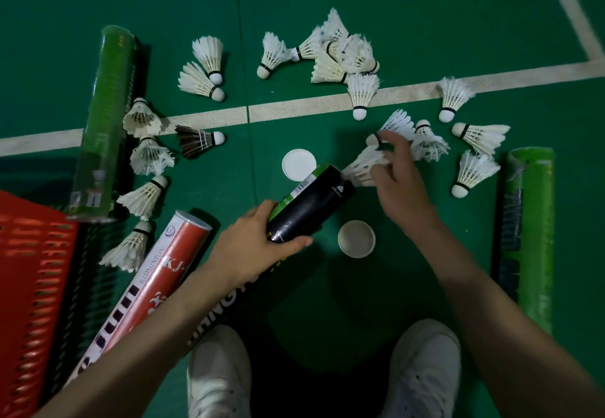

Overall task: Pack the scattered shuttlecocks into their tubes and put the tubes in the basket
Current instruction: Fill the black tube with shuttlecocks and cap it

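My left hand (258, 237) grips a black tube (311, 204) that slants up to the right, its open mouth facing a white shuttlecock (363, 165). My right hand (399, 181) pinches that shuttlecock by its cork end, feathers toward the tube mouth. Several white shuttlecocks lie scattered on the green floor: a pile (340, 54) at the top, a row (144, 155) at the left, a group (474, 155) at the right. One dark-feathered shuttlecock (196, 141) lies left of centre. An orange basket (29, 286) stands at the left edge.
A green tube (104, 122) lies at the left, another green tube (530, 237) at the right, a red and white tube (154, 280) beside the basket. Two round caps (298, 164) (356, 238) lie near the black tube. My white shoes (219, 375) are at the bottom.
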